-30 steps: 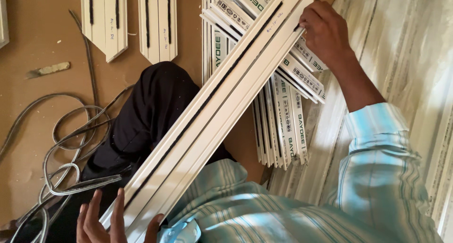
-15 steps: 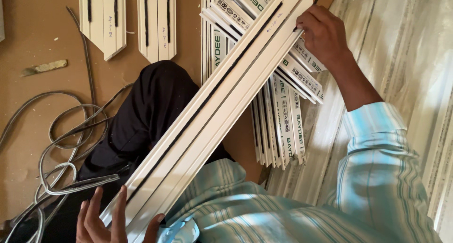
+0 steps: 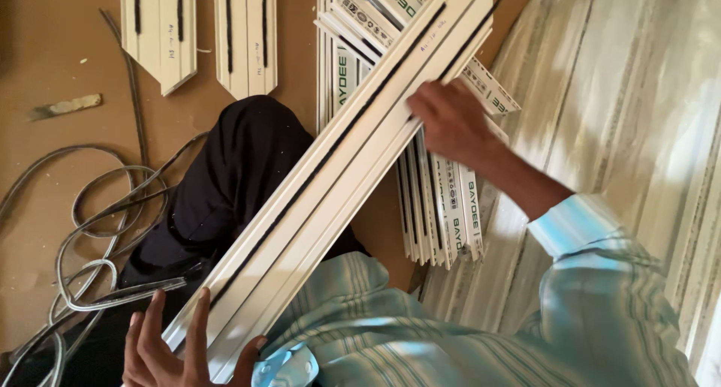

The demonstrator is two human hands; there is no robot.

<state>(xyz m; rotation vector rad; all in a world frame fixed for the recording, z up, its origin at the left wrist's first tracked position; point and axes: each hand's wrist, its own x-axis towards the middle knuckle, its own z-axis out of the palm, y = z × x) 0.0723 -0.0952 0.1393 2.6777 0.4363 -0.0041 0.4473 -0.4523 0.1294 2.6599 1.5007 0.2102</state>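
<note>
A long white window-frame profile [image 3: 323,199] lies slantwise across my lap, with a black seal strip [image 3: 353,117] running in its groove. My left hand [image 3: 180,349] holds the profile's near end at the bottom left, fingers spread under it and thumb on its edge. My right hand [image 3: 451,120] grips the profile about two thirds of the way up, fingers curled over its right edge. My knee in black trousers [image 3: 240,162] is under the profile.
A stack of white profiles in printed film [image 3: 443,214] lies beneath, right of my knee. Two short pointed profile pieces [image 3: 161,34] [image 3: 246,34] lie at the top. Loops of grey rubber cord [image 3: 98,229] sprawl on the brown floor at left. Pale ribbed panels [image 3: 623,94] fill the right.
My right hand has slid down the profile from its far end toward me. My left hand has stayed at the near end.
</note>
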